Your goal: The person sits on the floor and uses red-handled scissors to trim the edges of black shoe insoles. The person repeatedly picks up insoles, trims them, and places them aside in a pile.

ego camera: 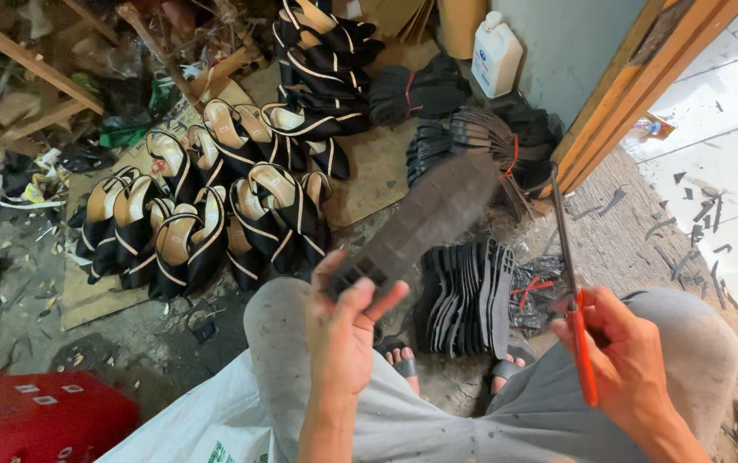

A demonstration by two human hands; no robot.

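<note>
A dusty concrete floor (137,343) is seen, and on it a large group of black heeled shoes with tan insoles and cream straps (206,214) is laid on flattened cardboard. Beside them, bundles of black rubber outsoles tied with red string (467,296) are stacked on edge, just in front of the person's knees. A white plastic bottle (496,53) is stood near the wall, and a red box (39,416) is at the lower left.

A dark grey, flat rubber shoe sole (424,223) is held up above the floor, its heel end in the left hand (347,330). The sole is judged to be light, flexible and slightly grippy, not fragile; it is best taken at the ridged heel, where it is thickest. The grip of the left hand is closed on that heel, the thumb on one face and the fingers on the other, the palm turned upward and the forearm raised from the lap.

A long thin knife with a red handle (576,317) is clamped in the right hand (622,351), the fingers wrapped round the handle. The blade is pointed up and away, well apart from the sole.
</note>
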